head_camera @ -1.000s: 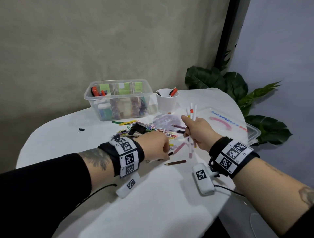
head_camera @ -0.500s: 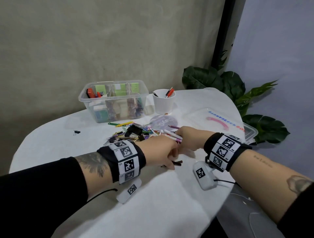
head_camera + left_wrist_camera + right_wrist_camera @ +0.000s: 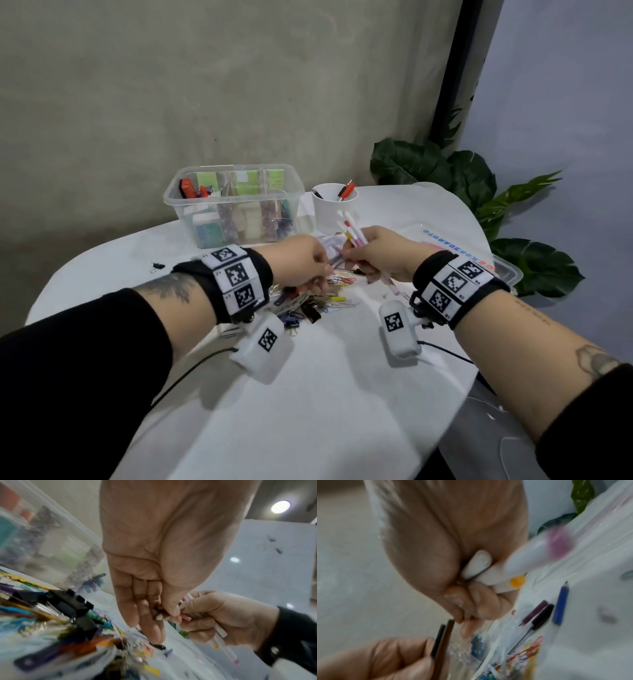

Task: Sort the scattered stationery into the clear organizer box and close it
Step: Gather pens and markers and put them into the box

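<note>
A bundle of white-barrelled markers (image 3: 352,230) is gripped in the right hand (image 3: 383,255), fingers curled round the barrels; the capped ends fan up and left toward the middle of the head view, and the lower ends stick out below the fist. In the right wrist view, the yellow and purple colour bands on the markers (image 3: 513,573) are seen close, blurred. The left hand (image 3: 301,262) is held against the right at frame centre, its fingers curled; two thin dark pencils (image 3: 441,639) are pinched between thumb and fingers, as shown in the lower left of the right wrist view. In the left wrist view the left hand (image 3: 154,561) fills the upper centre, and the right hand (image 3: 223,618) is seen at lower right, touching the left fingertips. Below both hands, at the centre of the head view, a scattered pile of paper clips and binder clips (image 3: 308,303) lies on the white table (image 3: 325,411). A blue pencil (image 3: 560,604) and a purple pencil (image 3: 535,612) lie on a clear plastic sleeve at the right of the right wrist view. The clear organizer box (image 3: 236,205) stands open above and left of the hands, partly filled. Just to its right stands a white cup (image 3: 334,209) holding pens. The clear lid (image 3: 479,250) lies flat at the right table edge.
</note>
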Demonstrator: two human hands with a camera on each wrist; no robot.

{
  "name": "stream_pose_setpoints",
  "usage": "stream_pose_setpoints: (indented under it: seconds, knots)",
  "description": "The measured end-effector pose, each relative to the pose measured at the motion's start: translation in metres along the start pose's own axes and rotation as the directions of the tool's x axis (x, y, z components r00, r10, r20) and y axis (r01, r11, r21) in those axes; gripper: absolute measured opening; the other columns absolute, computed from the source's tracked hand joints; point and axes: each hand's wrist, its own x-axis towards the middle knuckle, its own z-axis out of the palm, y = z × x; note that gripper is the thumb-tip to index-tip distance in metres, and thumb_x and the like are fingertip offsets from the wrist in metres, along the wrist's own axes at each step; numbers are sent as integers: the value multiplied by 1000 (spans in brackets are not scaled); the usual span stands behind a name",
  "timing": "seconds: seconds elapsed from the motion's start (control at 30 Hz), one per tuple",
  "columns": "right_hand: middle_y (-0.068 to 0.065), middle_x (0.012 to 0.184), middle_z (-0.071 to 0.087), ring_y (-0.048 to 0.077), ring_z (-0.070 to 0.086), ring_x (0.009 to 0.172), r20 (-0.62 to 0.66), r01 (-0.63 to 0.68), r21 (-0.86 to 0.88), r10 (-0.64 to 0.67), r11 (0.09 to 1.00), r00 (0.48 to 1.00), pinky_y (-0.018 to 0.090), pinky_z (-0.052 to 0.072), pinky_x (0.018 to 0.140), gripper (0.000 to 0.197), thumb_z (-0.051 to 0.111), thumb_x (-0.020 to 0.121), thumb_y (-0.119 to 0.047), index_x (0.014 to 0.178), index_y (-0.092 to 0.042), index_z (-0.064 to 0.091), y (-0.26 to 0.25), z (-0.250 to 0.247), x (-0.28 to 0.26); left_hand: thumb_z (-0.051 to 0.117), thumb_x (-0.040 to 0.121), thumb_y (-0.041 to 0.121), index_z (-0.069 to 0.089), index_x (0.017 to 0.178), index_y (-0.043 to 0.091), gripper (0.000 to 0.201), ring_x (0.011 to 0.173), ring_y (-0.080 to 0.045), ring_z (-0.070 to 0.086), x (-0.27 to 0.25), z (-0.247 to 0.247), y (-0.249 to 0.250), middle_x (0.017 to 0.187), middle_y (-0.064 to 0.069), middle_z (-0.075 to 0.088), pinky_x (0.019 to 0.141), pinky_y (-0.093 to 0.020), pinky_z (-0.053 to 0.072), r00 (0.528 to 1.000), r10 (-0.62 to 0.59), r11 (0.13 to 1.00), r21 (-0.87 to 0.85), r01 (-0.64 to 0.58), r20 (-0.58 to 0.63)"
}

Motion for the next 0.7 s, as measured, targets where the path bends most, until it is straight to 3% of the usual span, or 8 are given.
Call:
stream_pose_setpoints:
  seconds: [0.07, 0.13, 0.27, 0.33, 0.4, 0.57, 0.7]
  knots:
    - [8, 67, 60, 14, 38, 44, -70, 29, 154, -19, 988, 997, 24, 36, 43, 4, 57, 97, -9, 94, -7, 55, -11, 5, 8, 46, 103, 17, 58, 97, 1, 20, 72, -21, 70, 5, -10, -4, 93, -14, 74, 80, -40, 57, 994, -73, 964, -261, 50, -79]
    - [9, 70, 59, 13, 38, 45, -110, 82, 241, -57, 967, 992, 23, 37, 43, 6, 59, 97, -11, 100, -7, 56, -21, 13, 17, 45, 103, 16, 54, 95, 3, 18, 77, -29, 70, 10, -18, -9, 97, -17, 72, 82, -44, 56, 975, -122, 917, -397, 39, -185]
    - [7, 65, 58, 12, 41, 46, -106, 144, 321, -116, 936, 988, 21, 34, 41, 11, 64, 94, -18, 91, -8, 65, -40, 32, 38, 51, 101, 16, 57, 91, 6, 15, 70, -21, 69, 19, -32, -19, 89, -14, 70, 62, -29, 56, 934, -149, 845, -533, -50, -324]
    - [5, 58, 54, 12, 41, 43, -134, 133, 326, -93, 936, 987, 21, 30, 40, 18, 67, 92, -25, 90, -8, 67, -49, 40, 51, 51, 99, 12, 62, 93, 2, 16, 67, -20, 69, 22, -42, -25, 83, -14, 69, 58, -26, 55, 916, -127, 871, -485, -80, -380]
    - [6, 57, 51, 13, 40, 42, -159, 134, 374, -79, 918, 984, 21, 29, 38, 21, 69, 91, -26, 90, -5, 66, -58, 47, 66, 50, 97, 9, 67, 94, -2, 20, 68, -23, 72, 25, -53, -30, 82, -17, 73, 64, -32, 59, 894, -92, 924, -372, -88, -439]
    - [7, 62, 51, 8, 41, 40, -196, 205, 509, -120, 836, 973, 18, 33, 34, 8, 62, 94, -8, 90, -2, 60, -94, 54, 99, 52, 95, 13, 74, 87, 10, 24, 74, -26, 74, 37, -92, -42, 78, -8, 76, 73, -43, 61, 874, -8, 981, -173, -87, -486]
    - [10, 70, 55, 11, 42, 45, -249, 270, 453, -170, 849, 953, 22, 35, 39, 9, 65, 93, -12, 91, -8, 58, -121, 45, 134, 50, 95, 15, 73, 96, 14, 23, 83, -21, 71, 43, -123, -43, 86, -4, 75, 80, -39, 57, 860, 58, 998, 22, -55, -507]
